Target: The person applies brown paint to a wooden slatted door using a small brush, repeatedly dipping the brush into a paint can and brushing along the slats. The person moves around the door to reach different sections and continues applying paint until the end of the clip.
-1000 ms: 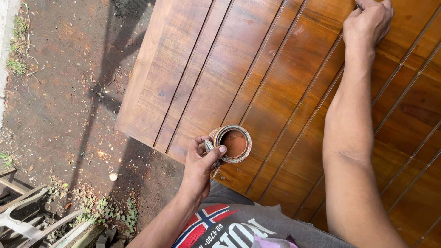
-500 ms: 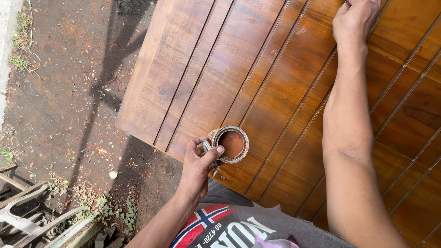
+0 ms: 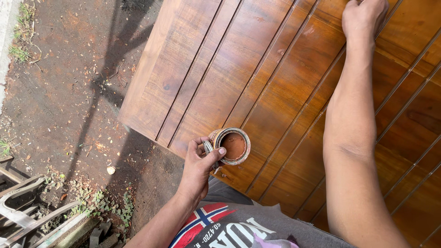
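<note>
My left hand (image 3: 198,167) grips a small open can (image 3: 231,146) of reddish-brown stain, held against the near edge of a large brown wooden panel (image 3: 239,69) made of grooved boards. A thumb lies across the can's rim. My right hand (image 3: 364,16) reaches far across the panel at the top of the view, fingers curled; its front is cut off by the frame edge, so what it holds stays hidden. My right forearm stretches over the boards.
Bare dark soil (image 3: 69,92) with small debris and shadows lies left of the panel. Weeds and scrap wood and metal pieces (image 3: 27,206) sit at the bottom left. A concrete edge with grass (image 3: 11,32) runs along the upper left.
My right hand has shifted slightly left along the panel's far part. The left hand and can have stayed almost in place.
</note>
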